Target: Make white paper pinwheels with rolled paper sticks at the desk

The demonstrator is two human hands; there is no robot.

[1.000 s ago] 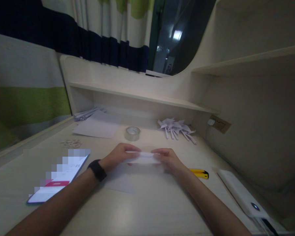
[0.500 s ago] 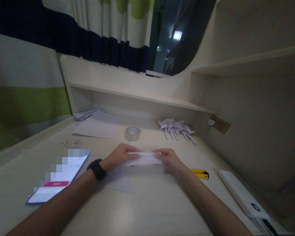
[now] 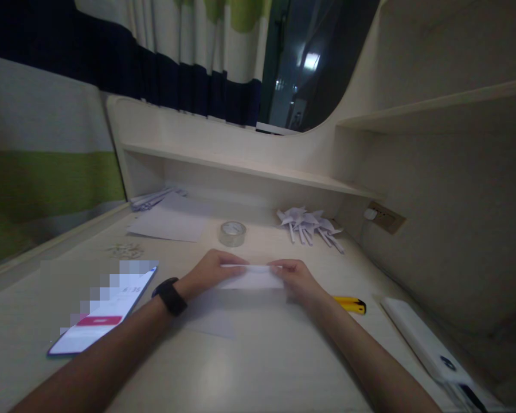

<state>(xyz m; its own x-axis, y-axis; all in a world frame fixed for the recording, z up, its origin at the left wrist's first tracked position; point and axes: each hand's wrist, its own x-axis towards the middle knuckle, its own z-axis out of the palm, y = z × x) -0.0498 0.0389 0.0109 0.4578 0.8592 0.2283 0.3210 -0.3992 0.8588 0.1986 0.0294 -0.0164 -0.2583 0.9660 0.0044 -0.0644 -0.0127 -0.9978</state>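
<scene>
Both hands pinch a small folded strip of white paper (image 3: 254,277) just above the pale desk (image 3: 249,361). My left hand (image 3: 208,274) grips its left end, and a black band sits on that wrist. My right hand (image 3: 298,278) grips its right end. A flat sheet of paper (image 3: 210,320) lies on the desk under and in front of my left hand.
A lit phone (image 3: 101,312) lies at the left. A roll of clear tape (image 3: 232,233) and a pile of folded paper pieces (image 3: 309,225) sit behind my hands. A yellow utility knife (image 3: 349,304) and a white power bank (image 3: 425,344) lie at the right. Loose sheets (image 3: 169,221) rest below the shelf.
The hands have stayed in place; the fingers shifted slightly along the folded strip. Nothing else moved.
</scene>
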